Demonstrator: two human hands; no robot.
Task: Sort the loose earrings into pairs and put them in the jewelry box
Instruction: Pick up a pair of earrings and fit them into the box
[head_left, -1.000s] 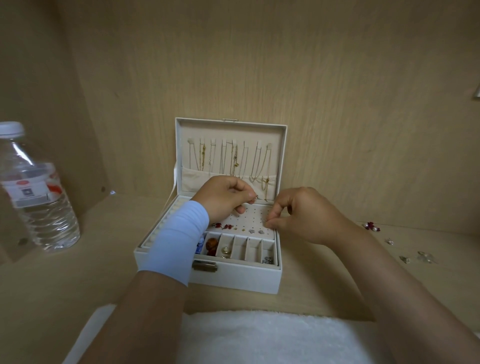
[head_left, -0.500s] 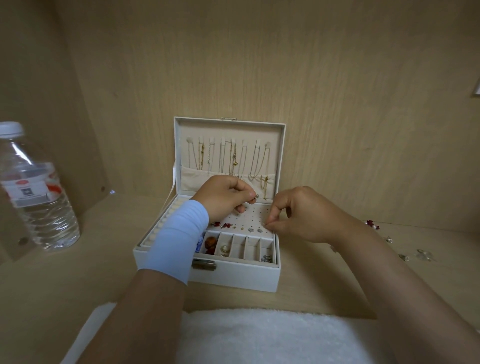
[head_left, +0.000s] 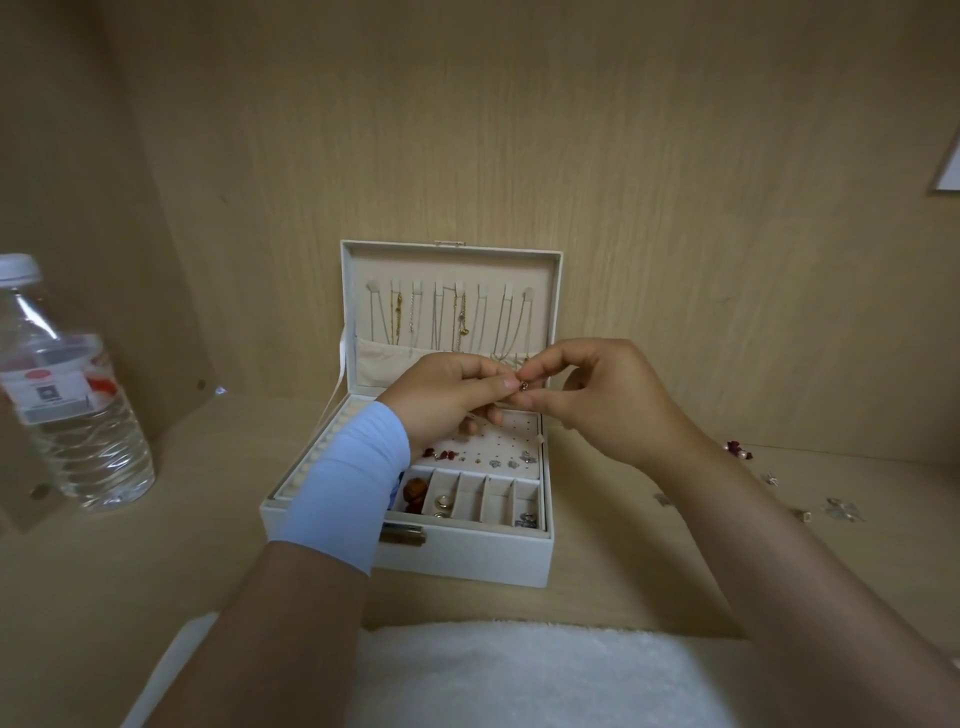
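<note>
Pinching small dark stud earring (head_left: 524, 385) between fingertips of both left hand (head_left: 447, 400) and right hand (head_left: 613, 405), above perforated cream panel (head_left: 511, 434) of open white rectangular jewelry box (head_left: 467, 564). We advise light pinch, steady wrists, post aimed at free hole beside its match. Clear plastic water bottle (head_left: 78, 415): we see QR code, red mark on label; text unreadable.

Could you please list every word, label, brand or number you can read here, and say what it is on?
Nothing can be read for certain.
Water bottle label: a red logo, a square code and fine print, all too blurred to read.
Jewelry box: no lettering visible.
Earring pinched between the left hand and right hand: too small to show any mark.
</note>
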